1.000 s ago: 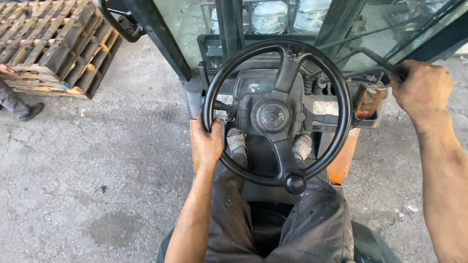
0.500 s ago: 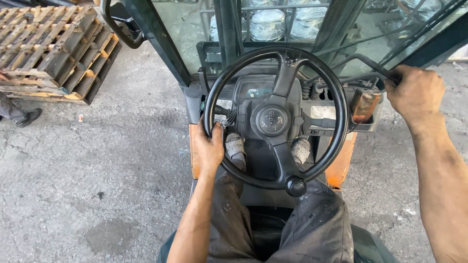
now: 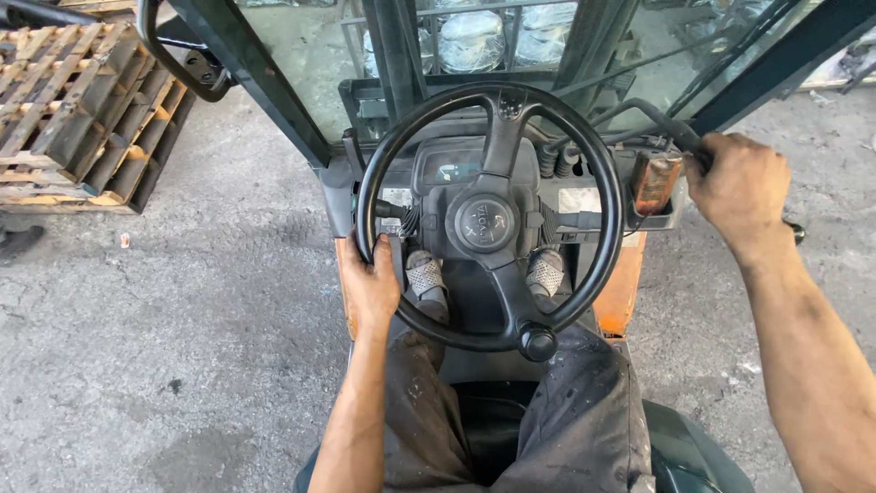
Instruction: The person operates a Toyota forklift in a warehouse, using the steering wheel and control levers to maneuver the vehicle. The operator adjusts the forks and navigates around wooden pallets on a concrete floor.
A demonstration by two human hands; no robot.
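Left hand (image 3: 370, 288): clenched round the lower-left rim of the black steering wheel (image 3: 490, 215). Right hand (image 3: 739, 187): fist closed on a black grab handle (image 3: 659, 120) at the right side of the cab. Steering wheel: centre, in front of the seated person, with a spinner knob (image 3: 537, 344) on its near rim. Shoes (image 3: 427, 277): two, on the floor beyond the wheel. Wooden pallets (image 3: 78, 114): stacked, far left, on grey concrete floor (image 3: 182, 347). Windscreen: far side.
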